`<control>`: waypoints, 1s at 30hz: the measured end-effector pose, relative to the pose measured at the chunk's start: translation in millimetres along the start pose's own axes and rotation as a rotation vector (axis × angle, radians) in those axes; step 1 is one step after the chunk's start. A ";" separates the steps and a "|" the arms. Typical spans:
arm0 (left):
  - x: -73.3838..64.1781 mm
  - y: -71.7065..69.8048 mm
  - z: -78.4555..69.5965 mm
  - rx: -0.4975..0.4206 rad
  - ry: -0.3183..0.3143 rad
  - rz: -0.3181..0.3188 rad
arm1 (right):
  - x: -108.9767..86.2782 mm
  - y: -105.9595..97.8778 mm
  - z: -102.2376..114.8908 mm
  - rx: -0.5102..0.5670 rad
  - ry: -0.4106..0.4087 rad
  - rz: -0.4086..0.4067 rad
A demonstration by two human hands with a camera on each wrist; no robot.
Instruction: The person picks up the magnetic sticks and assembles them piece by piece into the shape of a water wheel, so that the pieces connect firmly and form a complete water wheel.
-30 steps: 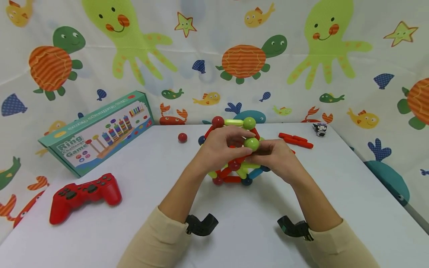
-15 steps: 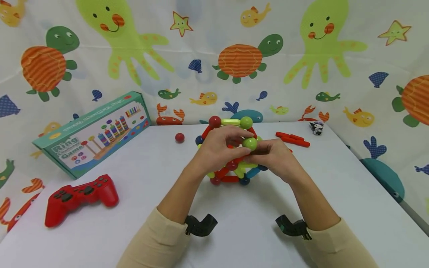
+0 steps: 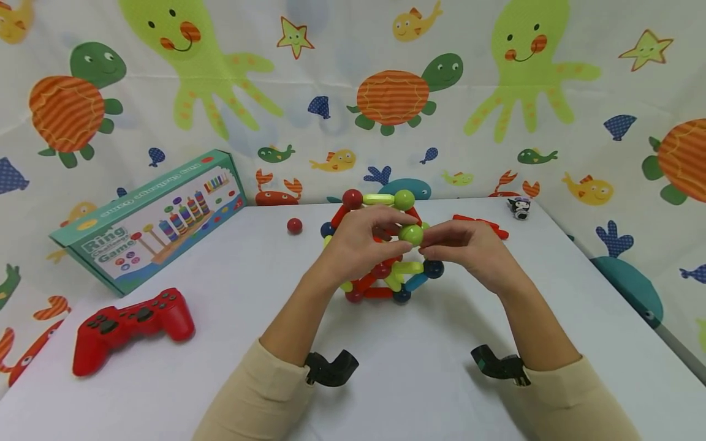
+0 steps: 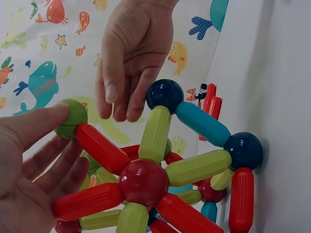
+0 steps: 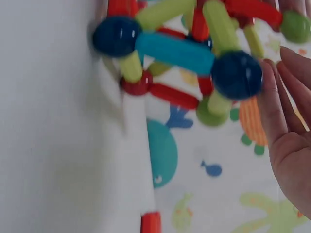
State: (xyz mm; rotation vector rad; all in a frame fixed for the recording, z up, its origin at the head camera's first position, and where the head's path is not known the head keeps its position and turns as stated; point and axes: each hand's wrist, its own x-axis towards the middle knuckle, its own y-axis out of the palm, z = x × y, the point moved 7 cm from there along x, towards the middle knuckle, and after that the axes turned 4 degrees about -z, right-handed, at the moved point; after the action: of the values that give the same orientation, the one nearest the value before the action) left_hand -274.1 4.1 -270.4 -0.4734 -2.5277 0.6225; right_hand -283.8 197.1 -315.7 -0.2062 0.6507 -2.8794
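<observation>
A ball-and-stick construction of colored balls and ribbed sticks stands on the table in the head view. My left hand pinches a green ball at its upper front, the thumb lying on it in the left wrist view. A red stick joins that green ball to a red ball. Beside the construction, my right hand has fairly straight fingers and holds nothing. Its fingertips are close to a dark blue ball; I cannot tell whether they touch. The left hand hides part of the construction.
A loose red ball lies behind the left forearm. Red sticks and a small black-and-white figure lie at the back right. On the left are a red game controller and a green game box. A patterned cloth hangs behind.
My right hand has drawn away to the right, uncovering the dark blue ball and a yellow-green stick. The left hand keeps its pinch on the green ball. The head view has shifted slightly.
</observation>
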 end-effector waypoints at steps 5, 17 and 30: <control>-1.0 0.1 0.6 -0.005 -0.007 -0.008 | 5.4 -24.9 -18.8 -0.046 0.023 -0.054; -4.5 0.4 5.1 -0.013 -0.034 -0.002 | 43.3 -60.4 -90.6 -0.620 0.185 -0.176; -4.7 0.8 8.9 -0.021 -0.053 -0.011 | 57.6 -44.5 -90.1 -0.655 0.164 -0.007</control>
State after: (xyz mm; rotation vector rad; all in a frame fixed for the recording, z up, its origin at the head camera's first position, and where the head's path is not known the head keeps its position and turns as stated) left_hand -274.8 -0.3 -279.5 -0.4557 -2.5877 0.6132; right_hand -362.1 261.7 -371.3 -0.0543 1.6062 -2.5993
